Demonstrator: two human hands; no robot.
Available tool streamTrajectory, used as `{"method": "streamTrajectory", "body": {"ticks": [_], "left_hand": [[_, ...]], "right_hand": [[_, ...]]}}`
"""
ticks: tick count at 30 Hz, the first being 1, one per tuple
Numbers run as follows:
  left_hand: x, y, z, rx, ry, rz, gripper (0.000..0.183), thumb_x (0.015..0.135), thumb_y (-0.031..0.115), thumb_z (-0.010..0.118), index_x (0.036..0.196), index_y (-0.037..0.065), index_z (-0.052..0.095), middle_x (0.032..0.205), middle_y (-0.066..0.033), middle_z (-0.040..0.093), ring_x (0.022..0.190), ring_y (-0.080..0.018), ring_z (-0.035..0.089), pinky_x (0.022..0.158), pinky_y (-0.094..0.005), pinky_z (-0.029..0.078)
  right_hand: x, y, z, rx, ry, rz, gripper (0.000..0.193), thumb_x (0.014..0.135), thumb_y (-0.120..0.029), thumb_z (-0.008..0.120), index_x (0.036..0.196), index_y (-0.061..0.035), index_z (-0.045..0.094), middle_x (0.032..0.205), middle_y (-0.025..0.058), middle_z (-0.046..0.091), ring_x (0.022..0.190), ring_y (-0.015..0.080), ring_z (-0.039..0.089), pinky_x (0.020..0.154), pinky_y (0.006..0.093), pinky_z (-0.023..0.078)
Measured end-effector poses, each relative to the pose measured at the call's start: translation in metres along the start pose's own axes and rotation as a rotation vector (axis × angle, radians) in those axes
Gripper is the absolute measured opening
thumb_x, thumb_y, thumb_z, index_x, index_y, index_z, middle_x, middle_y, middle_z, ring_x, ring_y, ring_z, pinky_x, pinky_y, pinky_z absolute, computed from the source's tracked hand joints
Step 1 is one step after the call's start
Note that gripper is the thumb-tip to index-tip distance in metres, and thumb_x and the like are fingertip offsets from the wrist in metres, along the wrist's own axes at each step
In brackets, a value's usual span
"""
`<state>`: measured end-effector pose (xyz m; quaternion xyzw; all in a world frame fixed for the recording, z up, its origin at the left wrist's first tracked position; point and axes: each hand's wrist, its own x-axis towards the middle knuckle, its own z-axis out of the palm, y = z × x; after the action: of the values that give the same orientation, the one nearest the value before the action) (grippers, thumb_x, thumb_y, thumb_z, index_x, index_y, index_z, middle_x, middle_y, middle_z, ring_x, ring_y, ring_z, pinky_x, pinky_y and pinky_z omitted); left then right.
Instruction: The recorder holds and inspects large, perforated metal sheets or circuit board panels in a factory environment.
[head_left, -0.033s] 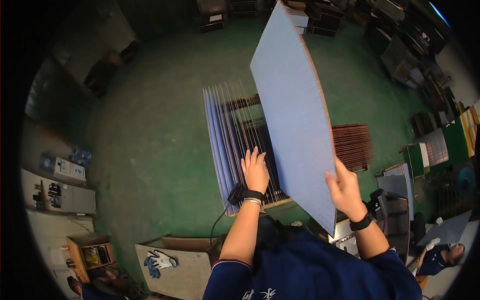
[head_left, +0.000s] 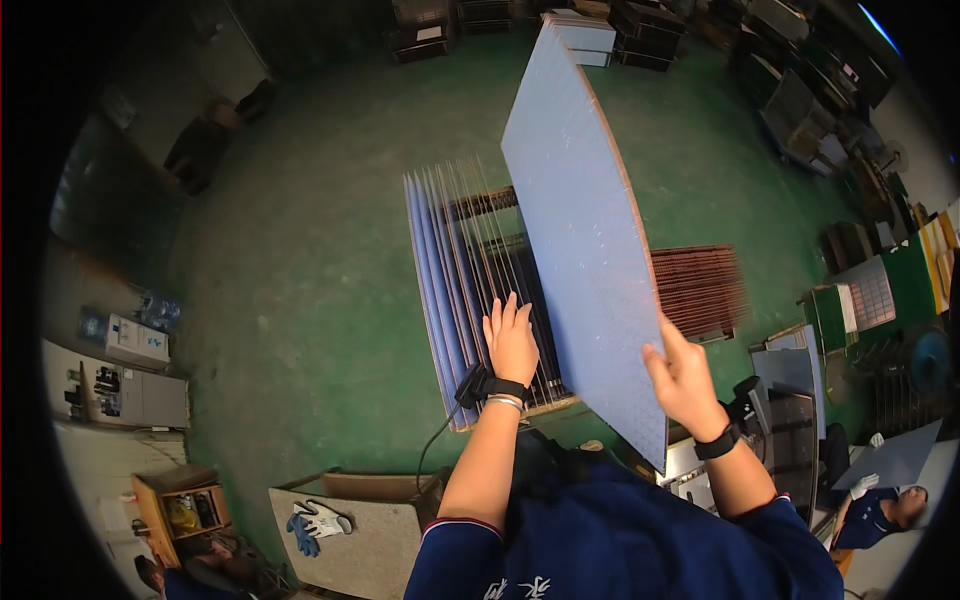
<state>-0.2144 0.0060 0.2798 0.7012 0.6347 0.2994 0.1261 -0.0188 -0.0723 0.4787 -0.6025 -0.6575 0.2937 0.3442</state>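
A large blue panel (head_left: pixel 580 220) with a brown edge stands tilted in front of me. My right hand (head_left: pixel 683 375) grips it by its near right edge, thumb on the blue face. Left of it, several similar panels (head_left: pixel 424 260) stand on edge, side by side, in a slotted rack (head_left: pixel 550 408). My left hand (head_left: pixel 512 340) lies with fingers spread over the top edges of the racked panels and holds none of them. The lower part of the gripped panel hides part of the rack.
A second rack with brown slots (head_left: pixel 695 290) is beyond the panel, to the right. At lower left stands a table (head_left: pixel 350 545) with work gloves (head_left: pixel 322 520) on it. A co-worker (head_left: pixel 880 515) in gloves handles a grey panel (head_left: pixel 893 463) at lower right. Green floor (head_left: pixel 300 280) surrounds the racks.
The blue panel has shifted slightly left and its far top corner has come lower, with my right hand moving along with it. My left hand has stayed in place.
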Motion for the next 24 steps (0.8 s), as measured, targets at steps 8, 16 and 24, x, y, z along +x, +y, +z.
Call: {"method": "streamTrajectory", "body": {"ticks": [8, 16, 24], "left_hand": [[-0.01, -0.005, -0.002, 0.046, -0.038, 0.056, 0.036, 0.084, 0.006, 0.057, 0.119, 0.01, 0.057, 0.141, -0.0096, 0.041, 0.133, -0.0314, 0.033, 0.111, -0.0482, 0.021], [-0.011, -0.005, -0.003, 0.058, -0.038, 0.051, 0.035, 0.085, 0.006, 0.054, 0.12, 0.01, 0.056, 0.141, -0.011, 0.041, 0.132, -0.0332, 0.034, 0.109, -0.0509, 0.023], [-0.008, -0.001, 0.001, 0.003, 0.003, -0.004, 0.022, 0.084, 0.012, 0.058, 0.103, 0.002, 0.056, 0.14, -0.0133, 0.042, 0.133, -0.0345, 0.033, 0.11, -0.0511, 0.021]], "right_hand": [[0.026, 0.013, 0.016, -0.046, 0.031, -0.081, 0.06, 0.083, 0.002, 0.051, 0.14, -0.0044, 0.034, 0.095, 0.0265, 0.062, 0.067, 0.0357, 0.064, 0.062, 0.0349, 0.049], [0.096, 0.02, 0.028, -0.081, -0.103, 0.028, 0.076, 0.079, 0.004, 0.05, 0.147, -0.0137, 0.021, 0.086, 0.0301, 0.061, 0.068, 0.0417, 0.061, 0.066, 0.0427, 0.049], [0.125, 0.054, 0.079, -0.227, -0.163, 0.015, 0.076, 0.077, -0.002, 0.049, 0.146, -0.015, 0.02, 0.066, 0.0272, 0.058, 0.062, 0.0438, 0.059, 0.061, 0.0507, 0.049]]}}
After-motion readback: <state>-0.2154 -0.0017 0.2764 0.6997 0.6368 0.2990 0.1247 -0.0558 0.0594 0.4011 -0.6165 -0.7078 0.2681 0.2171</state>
